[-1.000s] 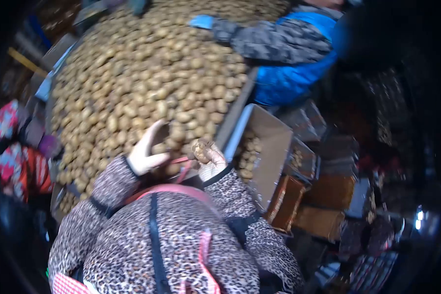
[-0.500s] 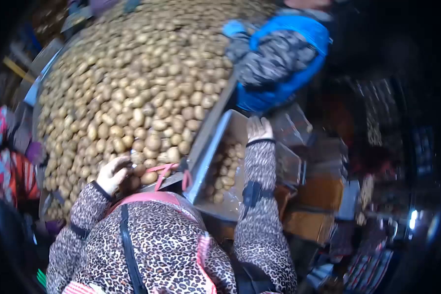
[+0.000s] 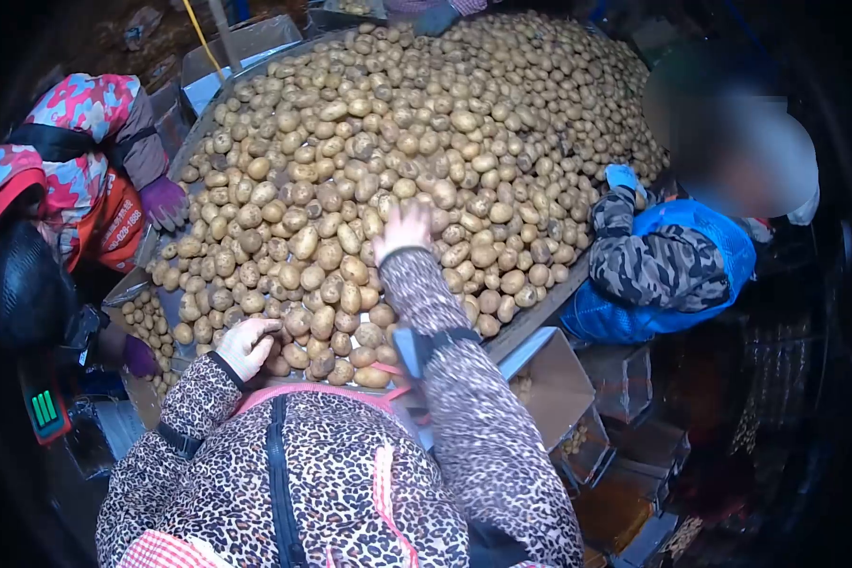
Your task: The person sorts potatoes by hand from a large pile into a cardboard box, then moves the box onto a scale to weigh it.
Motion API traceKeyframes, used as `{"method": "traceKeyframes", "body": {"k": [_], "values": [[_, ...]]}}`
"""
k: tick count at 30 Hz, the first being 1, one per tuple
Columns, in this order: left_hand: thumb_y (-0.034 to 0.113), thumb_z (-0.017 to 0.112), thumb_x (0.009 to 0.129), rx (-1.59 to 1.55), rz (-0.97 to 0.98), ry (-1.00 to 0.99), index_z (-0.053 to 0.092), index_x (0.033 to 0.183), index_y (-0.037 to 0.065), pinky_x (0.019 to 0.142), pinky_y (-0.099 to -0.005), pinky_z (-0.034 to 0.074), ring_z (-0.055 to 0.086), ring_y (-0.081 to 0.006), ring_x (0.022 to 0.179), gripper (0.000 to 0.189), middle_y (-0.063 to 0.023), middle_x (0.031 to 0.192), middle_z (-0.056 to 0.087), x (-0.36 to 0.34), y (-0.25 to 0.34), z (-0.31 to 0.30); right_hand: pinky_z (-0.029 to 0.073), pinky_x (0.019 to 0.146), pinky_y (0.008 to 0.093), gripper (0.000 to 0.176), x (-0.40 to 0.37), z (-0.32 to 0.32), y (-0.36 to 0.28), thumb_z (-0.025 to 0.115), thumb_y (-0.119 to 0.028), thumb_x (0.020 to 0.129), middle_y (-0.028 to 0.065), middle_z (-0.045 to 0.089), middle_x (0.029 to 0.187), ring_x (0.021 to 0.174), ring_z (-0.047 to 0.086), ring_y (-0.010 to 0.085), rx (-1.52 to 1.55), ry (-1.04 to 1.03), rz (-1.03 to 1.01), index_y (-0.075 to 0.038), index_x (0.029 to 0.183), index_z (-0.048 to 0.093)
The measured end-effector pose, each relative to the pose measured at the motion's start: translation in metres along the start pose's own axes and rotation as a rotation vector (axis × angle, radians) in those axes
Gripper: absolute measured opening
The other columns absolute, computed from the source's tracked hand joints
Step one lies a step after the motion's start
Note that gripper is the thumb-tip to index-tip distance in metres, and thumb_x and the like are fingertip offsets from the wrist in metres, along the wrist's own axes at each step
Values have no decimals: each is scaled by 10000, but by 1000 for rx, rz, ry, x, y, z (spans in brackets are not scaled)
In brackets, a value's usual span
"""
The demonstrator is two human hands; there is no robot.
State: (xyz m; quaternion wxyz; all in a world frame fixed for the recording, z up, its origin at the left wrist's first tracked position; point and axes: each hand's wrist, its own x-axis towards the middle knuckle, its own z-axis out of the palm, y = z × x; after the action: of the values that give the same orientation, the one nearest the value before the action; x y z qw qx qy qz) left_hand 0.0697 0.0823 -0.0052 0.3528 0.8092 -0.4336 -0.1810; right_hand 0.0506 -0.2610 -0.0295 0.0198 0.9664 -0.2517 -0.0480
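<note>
A broad heap of brown potatoes (image 3: 331,204) covers the sorting table in front of me. At the near edge of the heap my left hand (image 3: 246,347) is closed, its fingers curled beside several potatoes; I cannot tell whether it grips one. My right hand (image 3: 405,230) reaches out over the middle of the heap, palm down, its fingers spread and slightly blurred. Potatoes lie around and under its fingertips. A pink strap (image 3: 388,371) lies at the table's front edge, between my arms.
To the right below the table stands an open carton (image 3: 554,383), with more boxes beyond. A co-worker in a blue apron (image 3: 677,260) leans in at the right. Another person's purple glove (image 3: 164,203) rests at the left edge, near a box of potatoes (image 3: 147,327). A third person's glove (image 3: 435,19) shows at the far side.
My right hand has moved from above the carton at the right to the middle of the potato heap. My left hand stays at the near edge, its fingers more curled. The view has turned rightward.
</note>
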Motion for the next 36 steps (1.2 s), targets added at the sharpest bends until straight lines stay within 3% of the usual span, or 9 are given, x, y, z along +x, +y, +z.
{"method": "traceKeyframes", "body": {"k": [9, 11, 16, 19, 22, 27, 30, 33, 36], "values": [[105, 536, 835, -19, -67, -115, 627, 1085, 43, 865, -396, 494, 617, -337, 975, 274, -166, 1028, 644, 12, 2, -5, 423, 990, 451, 316, 54, -22, 53, 517, -42, 809, 182, 619, 1104, 1049, 576, 343, 546, 447, -57, -61, 1109, 615], [113, 532, 843, -41, -125, -103, 630, 1082, 42, 872, -395, 494, 619, -335, 988, 267, -166, 1035, 647, 13, 0, -7, 423, 983, 446, 507, 49, -44, 122, 605, -181, 796, 182, 540, 1246, 1167, 507, 305, 105, 144, 320, -135, 1290, 497], [112, 531, 851, 38, 26, -149, 630, 1089, 39, 855, -388, 507, 634, -318, 961, 269, -156, 1013, 657, 35, 12, -1, 413, 1001, 421, 575, 43, -37, 177, 592, -378, 860, 120, 603, 1185, 1127, 545, 291, 34, -173, 68, -168, 1372, 433], [116, 536, 854, -83, -51, -158, 631, 1106, 47, 883, -389, 496, 627, -310, 991, 277, -154, 1033, 658, 43, 27, -2, 551, 705, 340, 431, 6, -36, 170, 524, -223, 951, 141, 611, 1143, 832, 642, 225, 1846, -248, 224, -17, 1323, 457], [145, 549, 886, -349, -218, -89, 608, 1158, 32, 933, -346, 474, 614, -253, 1057, 301, -148, 1096, 649, 52, 39, 10, 551, 543, 352, 733, -44, -41, 99, 408, -687, 868, 85, 625, 1103, 767, 647, 230, 2200, -228, 496, -80, 1271, 494], [164, 681, 838, -705, -105, -184, 227, 1462, 55, 831, -300, 490, 572, -130, 947, 779, -107, 1268, 503, 95, 84, 27, 462, 552, 236, 596, -108, -23, 12, 380, -554, 963, 58, 657, 1004, 659, 568, 137, 1936, -320, 252, -43, 1191, 584], [126, 727, 787, -713, 6, -87, 295, 1427, 23, 965, -321, 438, 544, -185, 1120, 779, -106, 1271, 516, 100, 98, 22, 451, 562, 232, 509, -134, -24, -17, 447, -446, 980, 76, 666, 892, 613, 558, 113, 1359, 285, -77, 14, 1132, 600], [106, 725, 757, -1042, -121, -227, 362, 1385, 19, 1001, -316, 414, 534, -191, 1145, 730, -107, 1229, 556, 86, 98, 14, 502, 729, 330, 494, -149, -36, -11, 419, -420, 997, 107, 652, 916, 825, 604, 187, 1605, 139, 233, 39, 1027, 598], [69, 710, 753, -1258, -183, -204, 417, 1343, 19, 975, -327, 440, 547, -191, 1133, 660, -108, 1220, 564, 77, 98, 6, 451, 470, 243, 520, -151, -52, -13, 425, -494, 968, 42, 602, 751, 521, 512, 94, 1869, 56, 248, -1, 1035, 574]]}}
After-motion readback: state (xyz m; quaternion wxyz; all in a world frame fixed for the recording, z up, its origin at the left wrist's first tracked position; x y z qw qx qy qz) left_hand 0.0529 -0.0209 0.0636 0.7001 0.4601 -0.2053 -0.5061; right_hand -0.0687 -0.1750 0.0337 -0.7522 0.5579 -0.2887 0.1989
